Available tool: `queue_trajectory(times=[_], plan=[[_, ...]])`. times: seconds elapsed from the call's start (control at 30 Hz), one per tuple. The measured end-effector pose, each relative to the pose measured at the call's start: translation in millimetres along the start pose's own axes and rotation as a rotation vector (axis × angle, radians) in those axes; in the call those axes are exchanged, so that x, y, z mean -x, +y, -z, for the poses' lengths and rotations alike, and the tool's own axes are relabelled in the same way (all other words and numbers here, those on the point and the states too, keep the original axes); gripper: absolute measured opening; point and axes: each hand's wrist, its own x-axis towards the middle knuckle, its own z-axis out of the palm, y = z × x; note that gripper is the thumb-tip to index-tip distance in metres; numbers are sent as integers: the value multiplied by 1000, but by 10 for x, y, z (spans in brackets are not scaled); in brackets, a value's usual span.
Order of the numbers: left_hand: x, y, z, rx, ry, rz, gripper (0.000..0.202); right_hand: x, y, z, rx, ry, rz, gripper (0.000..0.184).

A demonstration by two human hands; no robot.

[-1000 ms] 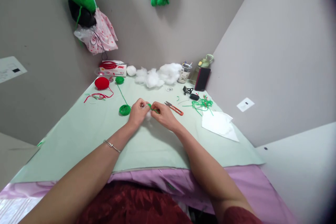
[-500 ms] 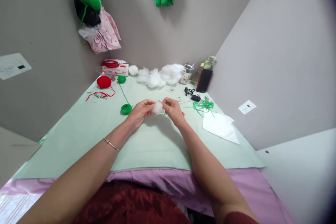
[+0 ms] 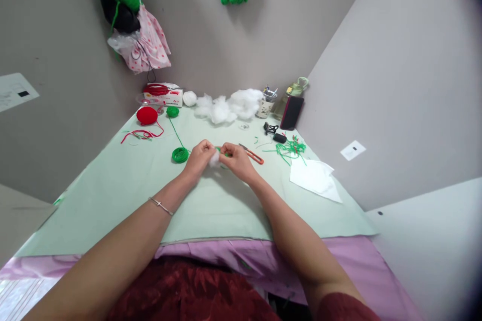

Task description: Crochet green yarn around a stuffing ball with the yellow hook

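White tuft of stuffing [image 3: 214,160] at the centre of the frame, pinched together with a small green piece [image 3: 223,150] between the fingers of the left hand [image 3: 199,157] and the right hand [image 3: 236,160], both closed on it just above the pale green cloth [image 3: 211,205]. Just right of the right hand, orange snips [image 3: 254,155]; just left of the left hand, a coil of green yarn [image 3: 179,154]. Higher up, a pile of white stuffing [image 3: 229,104] and a red yarn ball [image 3: 146,116].

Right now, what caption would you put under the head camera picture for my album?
The left hand and right hand pinch white stuffing over a green cloth, orange scissors beside them.
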Motion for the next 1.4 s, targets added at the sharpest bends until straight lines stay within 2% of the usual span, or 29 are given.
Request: queue_trajectory(times=[0.13,0.3,0.43,0.57,0.63,0.8,0.9,1.0,1.1,1.2,1.3,1.4], plan=[[62,102,-31,93,-68,-28,25,-65,74,7,-14,72,-34,15],[40,103,-6,75,-120,-21,31,-53,85,141,-18,27,-40,17],[-32,5,32,-31,-37,-29,16,13,20,141,13,-33,-12,12],[-55,-59,35,-75,72,-61,24,49,-45,-2,71,-30,9,6],[-38,-59,18,-56,84,-64,26,37,-39,-51,86,-11,5,5],[42,34,-37,76,-16,-39,23,-40,57,4,73,55,-17,8],[65,98,-41,149,-69,-40,32,-68,109,75,50,53,-26,10],[54,110,-19,152,-109,-19,42,-74,130,132,38,37,-33,12],[26,73,6,108,-130,-9,42,-56,99,184,41,16,-28,12],[1,12,14,35,-92,-31,29,-13,19,194,62,-30,-12,13],[-23,-45,12,-32,8,-68,16,29,-58,123,102,-40,8,9],[-35,-67,5,-54,86,-89,20,31,-68,24,122,-20,11,7]])
